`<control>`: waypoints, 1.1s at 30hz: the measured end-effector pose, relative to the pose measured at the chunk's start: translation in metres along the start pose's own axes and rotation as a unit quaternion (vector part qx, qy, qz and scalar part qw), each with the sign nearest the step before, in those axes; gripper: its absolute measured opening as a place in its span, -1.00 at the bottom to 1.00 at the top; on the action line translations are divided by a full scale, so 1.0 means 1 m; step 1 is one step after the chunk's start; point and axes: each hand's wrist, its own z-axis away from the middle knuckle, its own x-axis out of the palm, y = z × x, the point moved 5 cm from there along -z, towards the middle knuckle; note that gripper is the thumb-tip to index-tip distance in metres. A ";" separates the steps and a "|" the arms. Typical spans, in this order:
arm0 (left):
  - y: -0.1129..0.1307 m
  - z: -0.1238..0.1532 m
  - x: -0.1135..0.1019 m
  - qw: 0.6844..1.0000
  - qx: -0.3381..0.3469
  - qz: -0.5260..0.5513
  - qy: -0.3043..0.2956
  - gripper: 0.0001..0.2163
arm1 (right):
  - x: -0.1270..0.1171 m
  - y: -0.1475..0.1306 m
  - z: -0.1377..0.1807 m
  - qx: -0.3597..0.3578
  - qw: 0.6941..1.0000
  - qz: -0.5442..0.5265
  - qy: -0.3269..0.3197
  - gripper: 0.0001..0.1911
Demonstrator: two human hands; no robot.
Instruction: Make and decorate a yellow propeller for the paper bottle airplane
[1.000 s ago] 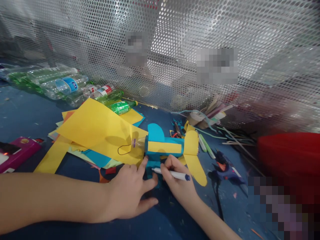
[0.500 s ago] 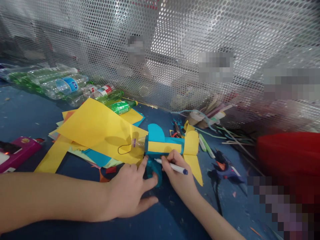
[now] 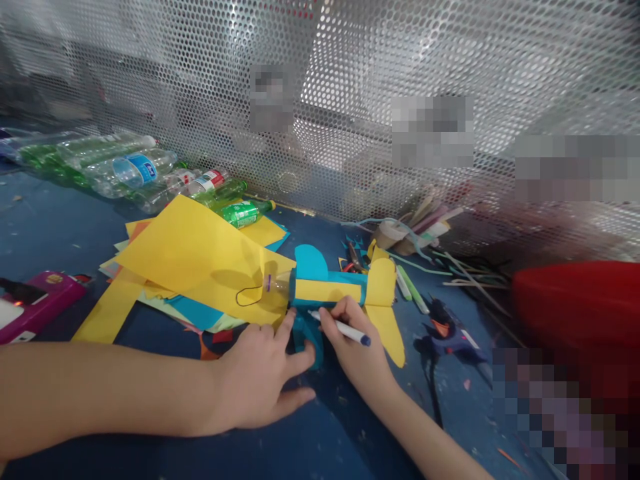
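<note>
A paper-covered bottle model [image 3: 327,291] lies across the table, blue with a yellow strip and with its clear bottle neck pointing left. It has a blue rounded fin on its far side and yellow paper fins [image 3: 381,283] at its right end. My left hand [image 3: 265,373] lies over the blue near-side fin [image 3: 313,357] with fingers spread, the index fingertip close to the model's lower edge. My right hand [image 3: 357,340] grips a white marker with a blue end [image 3: 350,331]. Its tip points left, at the blue paper just below the body.
Yellow paper sheets [image 3: 195,260] are stacked left of the model. Plastic bottles [image 3: 135,170] line the back left, along a perforated metal screen [image 3: 225,80]. A magenta power strip [image 3: 55,300] is at left. A glue gun [image 3: 453,337] and its cable lie right.
The marker and my right hand have shifted very slightly left and up. My left hand stays over the blue fin.
</note>
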 end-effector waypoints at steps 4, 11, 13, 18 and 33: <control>0.000 0.000 -0.001 1.000 0.002 -0.003 -0.002 -0.51 | 0.000 0.000 0.000 0.004 1.000 -0.006 -0.004 -0.69; -0.001 0.001 0.001 1.000 0.002 0.000 0.005 -0.51 | -0.002 -0.003 -0.001 -0.003 1.000 0.008 0.005 -0.69; -0.001 0.001 0.001 1.000 0.003 0.001 0.006 -0.51 | -0.004 -0.006 -0.001 -0.016 1.000 0.021 0.011 -0.68; 0.000 0.001 0.002 1.000 0.004 -0.006 0.008 -0.50 | -0.009 -0.012 0.001 -0.025 0.999 0.025 0.001 -0.71; 0.001 0.000 -0.001 1.000 0.011 -0.017 0.003 -0.51 | -0.006 -0.009 0.002 -0.013 1.000 0.010 -0.016 -0.72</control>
